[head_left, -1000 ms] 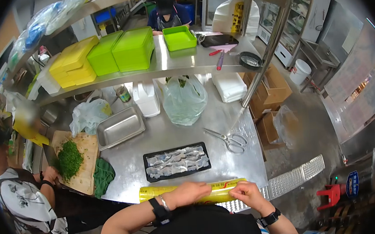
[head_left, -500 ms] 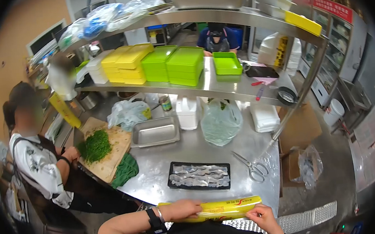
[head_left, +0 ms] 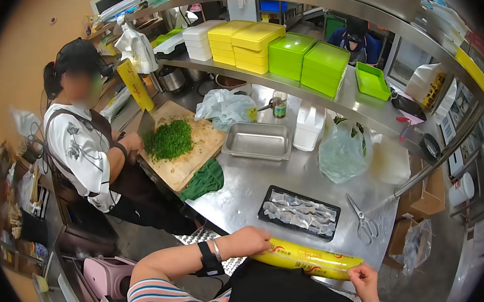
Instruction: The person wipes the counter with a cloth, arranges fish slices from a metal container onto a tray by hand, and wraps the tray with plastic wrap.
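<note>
A long yellow cling film roll [head_left: 309, 258] with printed lettering lies across my body at the front edge of the steel table. My left hand [head_left: 249, 241] is closed over its left end, with the fingertips partly hidden. At the other end, my right hand [head_left: 364, 278] pinches the roll between thumb and fingers. Just beyond the roll sits a black tray [head_left: 268, 216] holding pale, glossy, translucent strips [head_left: 302, 210]. Metal scissors [head_left: 363, 220] lie to the right of that tray.
On the left, a person [head_left: 79, 136] holds a cleaver [head_left: 145, 126] beside chopped greens [head_left: 169, 139] on a cutting board [head_left: 209, 139]. A steel pan [head_left: 257, 141], a bagged bundle [head_left: 343, 153] and a green cloth [head_left: 204, 180] lie on the table. Stacked boxes [head_left: 256, 46] line the shelf.
My view has turned left, so the table and its contents appear farther right and tilted. Both hands stay on the cling film roll. The co-worker remains at the cutting board.
</note>
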A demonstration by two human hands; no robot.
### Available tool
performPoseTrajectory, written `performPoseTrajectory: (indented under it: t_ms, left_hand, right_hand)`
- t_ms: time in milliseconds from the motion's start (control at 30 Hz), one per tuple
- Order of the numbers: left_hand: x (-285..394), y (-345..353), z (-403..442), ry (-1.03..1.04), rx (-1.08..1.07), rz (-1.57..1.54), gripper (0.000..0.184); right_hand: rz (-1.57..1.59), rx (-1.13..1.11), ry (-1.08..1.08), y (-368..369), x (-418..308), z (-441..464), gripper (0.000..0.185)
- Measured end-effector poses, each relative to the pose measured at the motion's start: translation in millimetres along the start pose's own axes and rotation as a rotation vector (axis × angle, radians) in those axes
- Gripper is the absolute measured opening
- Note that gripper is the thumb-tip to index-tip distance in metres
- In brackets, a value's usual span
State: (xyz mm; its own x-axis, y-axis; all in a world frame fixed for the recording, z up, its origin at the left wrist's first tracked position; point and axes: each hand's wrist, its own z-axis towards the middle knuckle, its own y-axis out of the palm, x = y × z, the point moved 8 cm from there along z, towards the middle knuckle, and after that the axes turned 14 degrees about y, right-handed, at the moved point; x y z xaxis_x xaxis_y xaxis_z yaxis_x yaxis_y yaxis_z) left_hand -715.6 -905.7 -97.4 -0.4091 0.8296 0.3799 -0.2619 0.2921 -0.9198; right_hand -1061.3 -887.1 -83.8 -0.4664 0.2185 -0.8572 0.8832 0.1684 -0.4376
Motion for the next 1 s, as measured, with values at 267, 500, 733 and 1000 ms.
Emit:
performPoseTrajectory:
  t_ms: [267,500,733,1000]
  left_hand:
    - [9,-17,-22,-0.1,0.166,-0.079,0.013]
    - [11,-45,-40,-0.245,0.068,0.123,0.006]
    - [38,-122,-53,-0.356,0.316,0.132,0.017]
    - [18,-170,-63,-0.566,0.431,-0.267,0.01]
  right_hand:
    - [-0.525,-0.034,-0.209,17,-33,9,0.011]
    - [-0.505,0.002,-0.248,10,-73,-6,0.006]
    - [-0.494,0.145,-0.265,-16,-124,-27,0.008]
    - [-0.493,0.26,-0.369,-36,-176,-29,0.009]
